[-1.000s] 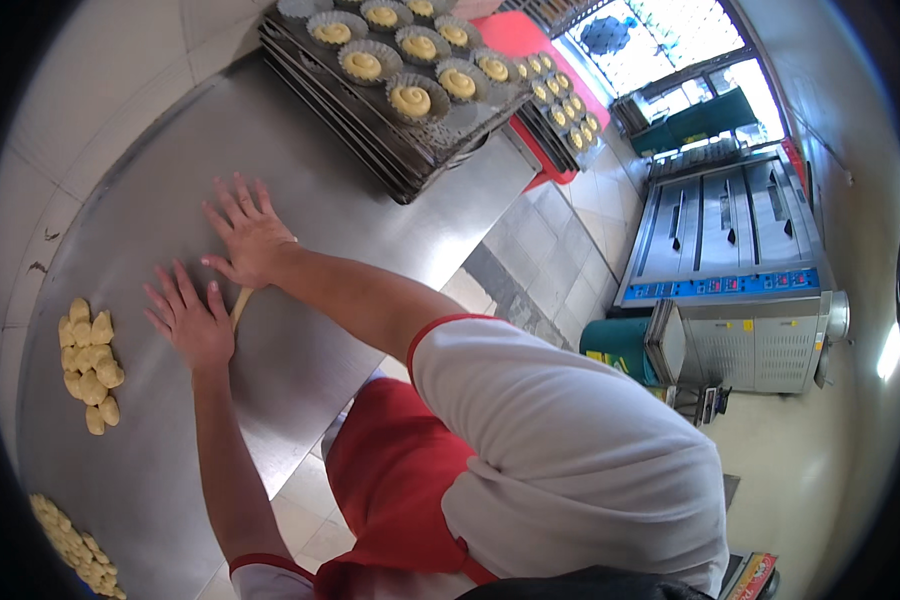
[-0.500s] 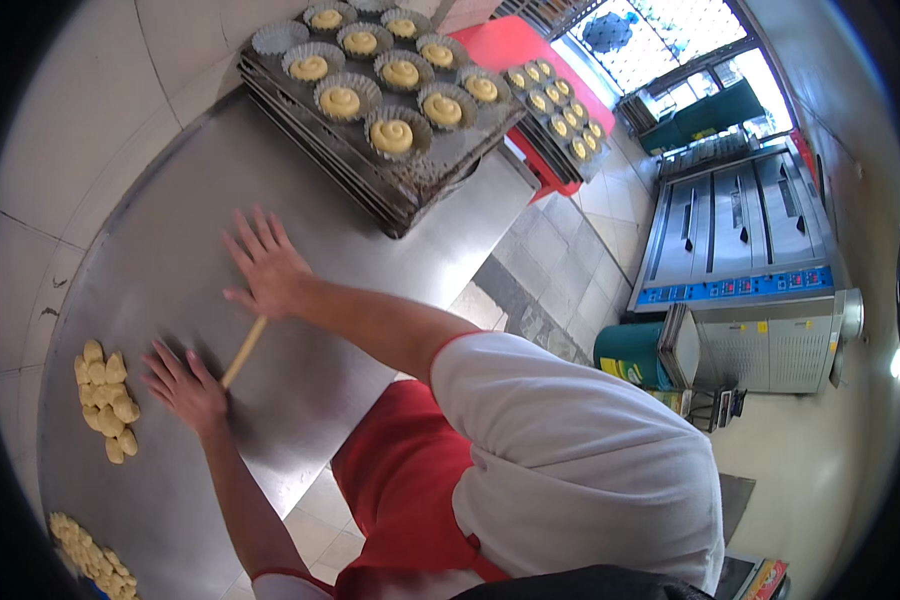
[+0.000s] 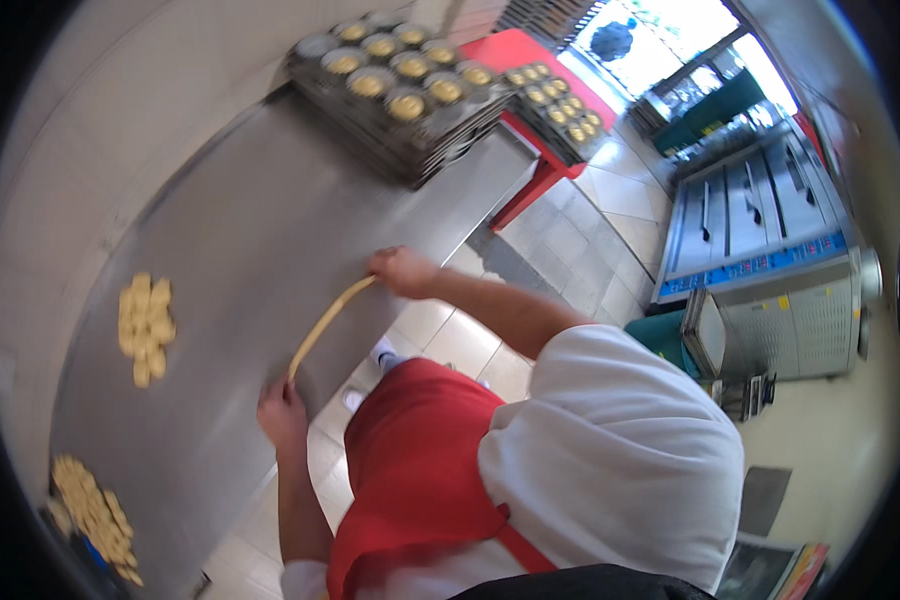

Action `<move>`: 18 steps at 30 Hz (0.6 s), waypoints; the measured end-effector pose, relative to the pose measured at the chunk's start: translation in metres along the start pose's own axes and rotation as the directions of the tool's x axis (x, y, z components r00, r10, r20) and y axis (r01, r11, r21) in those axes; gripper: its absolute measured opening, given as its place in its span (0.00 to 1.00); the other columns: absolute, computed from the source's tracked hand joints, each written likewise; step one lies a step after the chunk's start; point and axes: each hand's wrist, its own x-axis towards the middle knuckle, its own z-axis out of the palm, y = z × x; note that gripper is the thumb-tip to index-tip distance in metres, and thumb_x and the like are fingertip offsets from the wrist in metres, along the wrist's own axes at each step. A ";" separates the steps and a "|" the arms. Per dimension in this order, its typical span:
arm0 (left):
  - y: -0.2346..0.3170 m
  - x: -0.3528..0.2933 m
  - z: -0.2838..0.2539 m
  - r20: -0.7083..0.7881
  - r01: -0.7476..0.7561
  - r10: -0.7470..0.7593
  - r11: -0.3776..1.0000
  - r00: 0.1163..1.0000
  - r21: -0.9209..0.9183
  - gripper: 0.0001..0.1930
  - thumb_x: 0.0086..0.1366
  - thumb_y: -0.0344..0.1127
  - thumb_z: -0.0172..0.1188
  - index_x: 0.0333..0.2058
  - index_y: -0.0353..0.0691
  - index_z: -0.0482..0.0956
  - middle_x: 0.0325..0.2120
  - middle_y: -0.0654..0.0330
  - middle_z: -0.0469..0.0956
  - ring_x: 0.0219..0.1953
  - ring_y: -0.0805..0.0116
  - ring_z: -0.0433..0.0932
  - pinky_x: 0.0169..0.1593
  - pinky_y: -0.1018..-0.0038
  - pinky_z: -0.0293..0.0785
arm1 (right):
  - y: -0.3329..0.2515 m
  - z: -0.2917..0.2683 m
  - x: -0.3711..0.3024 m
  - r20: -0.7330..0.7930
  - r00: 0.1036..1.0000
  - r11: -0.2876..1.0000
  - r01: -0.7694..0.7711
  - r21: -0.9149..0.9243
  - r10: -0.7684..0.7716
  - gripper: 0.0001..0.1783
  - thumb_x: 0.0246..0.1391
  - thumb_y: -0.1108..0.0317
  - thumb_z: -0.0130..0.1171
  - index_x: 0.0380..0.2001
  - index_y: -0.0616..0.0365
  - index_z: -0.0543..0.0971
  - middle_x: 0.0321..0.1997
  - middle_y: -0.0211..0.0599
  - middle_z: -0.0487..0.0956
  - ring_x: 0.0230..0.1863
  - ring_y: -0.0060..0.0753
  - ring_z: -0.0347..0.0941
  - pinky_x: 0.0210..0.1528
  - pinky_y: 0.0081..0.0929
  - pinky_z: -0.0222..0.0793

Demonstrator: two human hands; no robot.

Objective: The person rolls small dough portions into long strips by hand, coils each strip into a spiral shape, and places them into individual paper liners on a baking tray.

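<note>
I hold a slender, pale-yellow dough rope (image 3: pixel 322 327).
My left fingers (image 3: pixel 286 391) and right fingers (image 3: pixel 381 263) pinch its ends; overpulling could snap it.

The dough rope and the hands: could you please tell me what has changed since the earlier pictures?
The left hand and right hand were spread open; now they grip the two ends of the dough rope. All three moved toward the metal table's near edge, and the straight rope now bows. The small dough pieces and stacked trays stayed put.
</note>
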 end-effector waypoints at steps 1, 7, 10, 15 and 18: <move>0.007 -0.006 -0.006 0.115 0.294 -0.271 0.847 0.956 -0.443 0.16 0.70 0.28 0.68 0.55 0.31 0.83 0.33 0.58 0.82 0.31 0.64 0.81 0.34 0.67 0.78 | -0.024 -0.019 -0.016 0.097 0.993 0.998 0.064 0.030 -0.066 0.07 0.65 0.67 0.61 0.43 0.56 0.81 0.46 0.49 0.83 0.50 0.60 0.80 0.53 0.50 0.77; 0.085 0.006 -0.005 0.319 0.294 -0.301 -0.127 0.899 -0.947 0.21 0.67 0.23 0.70 0.57 0.36 0.78 0.38 0.57 0.87 0.28 0.79 0.77 0.28 0.80 0.69 | -0.220 -0.150 -0.075 0.113 0.854 0.766 0.389 0.512 -0.509 0.07 0.60 0.77 0.70 0.42 0.62 0.88 0.41 0.43 0.86 0.42 0.41 0.85 0.46 0.34 0.80; 0.121 0.000 -0.038 0.231 0.229 0.069 0.036 0.971 -0.973 0.16 0.65 0.18 0.69 0.49 0.39 0.78 0.38 0.58 0.88 0.34 0.76 0.83 0.33 0.78 0.76 | -0.236 -0.185 -0.055 -0.164 0.887 0.889 0.450 0.088 -0.432 0.09 0.58 0.78 0.72 0.43 0.60 0.89 0.40 0.40 0.87 0.39 0.36 0.85 0.43 0.31 0.80; 0.139 0.010 -0.050 0.057 0.080 0.083 -0.316 0.995 -0.945 0.14 0.64 0.15 0.69 0.42 0.41 0.81 0.35 0.64 0.86 0.37 0.76 0.84 0.39 0.77 0.80 | -0.246 -0.203 -0.082 0.240 0.903 0.922 0.301 0.242 -0.357 0.08 0.60 0.77 0.72 0.43 0.59 0.90 0.37 0.34 0.88 0.35 0.28 0.84 0.39 0.29 0.80; 0.145 0.018 -0.056 0.066 0.091 0.092 -0.298 0.994 -0.950 0.11 0.65 0.15 0.68 0.40 0.38 0.82 0.34 0.61 0.87 0.38 0.76 0.85 0.44 0.78 0.81 | -0.245 -0.196 -0.067 0.050 0.959 0.936 0.261 0.235 -0.279 0.07 0.61 0.73 0.72 0.43 0.57 0.90 0.37 0.35 0.89 0.36 0.27 0.85 0.40 0.27 0.79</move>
